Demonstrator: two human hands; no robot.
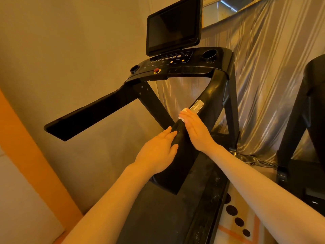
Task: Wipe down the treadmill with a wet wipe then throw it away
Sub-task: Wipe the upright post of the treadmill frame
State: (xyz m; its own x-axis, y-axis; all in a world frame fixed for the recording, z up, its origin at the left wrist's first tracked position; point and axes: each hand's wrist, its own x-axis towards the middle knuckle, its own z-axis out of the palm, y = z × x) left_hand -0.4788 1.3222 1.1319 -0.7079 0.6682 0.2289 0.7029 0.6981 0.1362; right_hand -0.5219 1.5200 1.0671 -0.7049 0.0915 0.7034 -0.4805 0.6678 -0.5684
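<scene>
While the right hand [195, 127] presses the wipe [182, 114] on the right rail [205, 103] with flat, close fingers, the left hand [158, 152] rests open beside it; screen [173, 26], left rail [91, 113] and binning seem left

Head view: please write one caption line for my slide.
Right hand presses a white wet wipe along the black treadmill handrail; left hand steadies it.
</scene>
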